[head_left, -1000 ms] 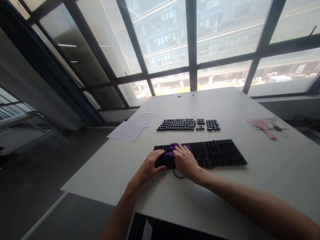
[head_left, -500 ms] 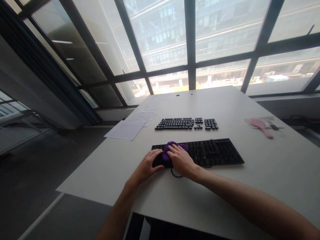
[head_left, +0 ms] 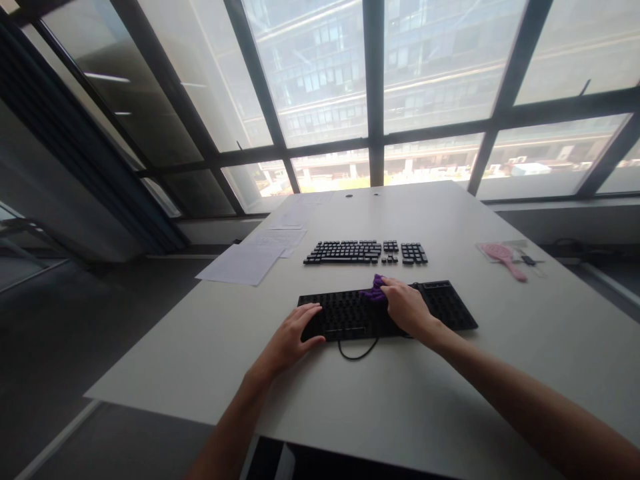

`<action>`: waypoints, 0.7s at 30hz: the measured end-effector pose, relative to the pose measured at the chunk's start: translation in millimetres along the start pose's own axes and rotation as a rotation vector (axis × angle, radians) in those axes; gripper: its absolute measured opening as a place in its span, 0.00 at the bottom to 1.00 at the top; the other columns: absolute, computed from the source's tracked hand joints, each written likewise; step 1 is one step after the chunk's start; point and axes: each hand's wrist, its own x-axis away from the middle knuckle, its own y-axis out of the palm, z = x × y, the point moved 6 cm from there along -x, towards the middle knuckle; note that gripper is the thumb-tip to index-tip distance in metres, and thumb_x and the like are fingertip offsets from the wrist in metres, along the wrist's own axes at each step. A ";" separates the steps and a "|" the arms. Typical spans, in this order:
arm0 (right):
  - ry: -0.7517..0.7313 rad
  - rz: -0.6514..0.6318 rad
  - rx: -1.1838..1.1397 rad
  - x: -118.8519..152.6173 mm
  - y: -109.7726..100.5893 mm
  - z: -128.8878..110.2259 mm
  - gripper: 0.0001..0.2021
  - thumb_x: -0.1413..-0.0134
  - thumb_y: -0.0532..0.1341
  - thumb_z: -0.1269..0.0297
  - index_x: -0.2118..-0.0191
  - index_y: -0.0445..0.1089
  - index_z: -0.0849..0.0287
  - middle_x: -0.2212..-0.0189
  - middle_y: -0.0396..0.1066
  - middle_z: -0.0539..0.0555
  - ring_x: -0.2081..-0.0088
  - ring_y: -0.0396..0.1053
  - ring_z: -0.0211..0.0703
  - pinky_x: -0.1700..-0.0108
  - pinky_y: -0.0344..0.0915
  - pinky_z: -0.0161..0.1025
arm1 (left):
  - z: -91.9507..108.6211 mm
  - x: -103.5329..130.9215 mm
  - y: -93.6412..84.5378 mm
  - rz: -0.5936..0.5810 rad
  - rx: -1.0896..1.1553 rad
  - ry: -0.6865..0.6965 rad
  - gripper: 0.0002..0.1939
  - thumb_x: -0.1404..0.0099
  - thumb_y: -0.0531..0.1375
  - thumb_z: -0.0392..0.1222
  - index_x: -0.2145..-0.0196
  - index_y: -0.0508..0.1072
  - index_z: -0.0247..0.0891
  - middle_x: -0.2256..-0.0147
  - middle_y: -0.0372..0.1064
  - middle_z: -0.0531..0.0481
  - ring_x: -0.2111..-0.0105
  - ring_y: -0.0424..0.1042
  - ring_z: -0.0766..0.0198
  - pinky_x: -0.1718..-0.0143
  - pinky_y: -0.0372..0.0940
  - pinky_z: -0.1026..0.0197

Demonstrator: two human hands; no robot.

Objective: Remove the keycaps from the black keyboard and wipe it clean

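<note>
A black keyboard base (head_left: 345, 313) without its keycaps lies on the white table, a loop of black cable showing at its near edge. My left hand (head_left: 293, 337) rests on the base's left end, thumb and fingers spread around the corner. Bunched in my right hand (head_left: 407, 307) is a purple cloth (head_left: 375, 290), touching the upper middle of the base. Beyond it, the loose black keycaps (head_left: 343, 252) stand in keyboard order, in separate blocks.
Printed sheets (head_left: 240, 263) overlap along the table's left side. To the right lie a pink hairbrush (head_left: 505, 259) and a small dark object (head_left: 528, 261). Large windows rise behind the white table (head_left: 190, 363).
My right hand has moved right along the base with the purple cloth, uncovering the left part. My left hand stays at the left end. The view has shifted slightly.
</note>
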 end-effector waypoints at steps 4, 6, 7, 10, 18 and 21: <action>0.012 0.044 -0.035 0.2 0.1 -13.1 0.20 0.42 0.50 0.80 0.52 0.75 0.62 0.43 0.69 0.60 0.41 0.66 0.51 0.44 0.65 0.45 | 0.5 0.0 0.6 -0.010 -0.003 -0.003 0.30 0.36 0.63 0.50 0.38 0.63 0.43 0.39 0.61 0.41 0.39 0.60 0.49 0.37 0.58 0.42; -0.037 0.060 -0.095 0.3 5.2 -33.4 0.21 0.40 0.50 0.79 0.46 0.71 0.62 0.42 0.69 0.59 0.41 0.65 0.49 0.42 0.64 0.43 | 0.6 -0.4 0.4 -0.014 -0.007 -0.010 0.30 0.36 0.63 0.50 0.38 0.63 0.43 0.39 0.61 0.41 0.39 0.61 0.48 0.37 0.58 0.41; -0.067 0.048 -0.125 0.3 10.0 -45.3 0.22 0.41 0.51 0.79 0.45 0.71 0.62 0.42 0.69 0.59 0.41 0.65 0.48 0.41 0.63 0.42 | 0.5 -0.7 0.4 -0.014 -0.009 -0.015 0.30 0.36 0.63 0.49 0.38 0.63 0.43 0.39 0.61 0.40 0.39 0.61 0.48 0.38 0.59 0.41; -0.205 -0.015 -0.201 1.7 27.6 -84.8 0.19 0.43 0.54 0.78 0.49 0.73 0.64 0.44 0.70 0.61 0.40 0.64 0.49 0.38 0.60 0.42 | -0.8 -1.5 0.9 -0.005 -0.015 -0.026 0.31 0.37 0.64 0.48 0.39 0.64 0.42 0.40 0.63 0.40 0.39 0.61 0.47 0.38 0.60 0.41; -0.456 -0.041 -0.209 16.0 44.9 -130.9 0.18 0.43 0.56 0.77 0.48 0.71 0.64 0.37 0.61 0.64 0.31 0.47 0.55 0.31 0.46 0.53 | -5.2 -0.9 3.3 0.015 -0.007 -0.012 0.32 0.40 0.61 0.36 0.38 0.62 0.41 0.41 0.64 0.41 0.40 0.62 0.49 0.38 0.60 0.42; -0.411 -0.062 -0.122 20.7 43.6 -118.3 0.19 0.41 0.55 0.76 0.44 0.69 0.64 0.35 0.56 0.65 0.31 0.46 0.60 0.32 0.47 0.57 | -4.8 -0.9 3.0 0.006 -0.018 -0.008 0.31 0.38 0.63 0.42 0.38 0.61 0.41 0.40 0.63 0.41 0.39 0.62 0.48 0.38 0.60 0.42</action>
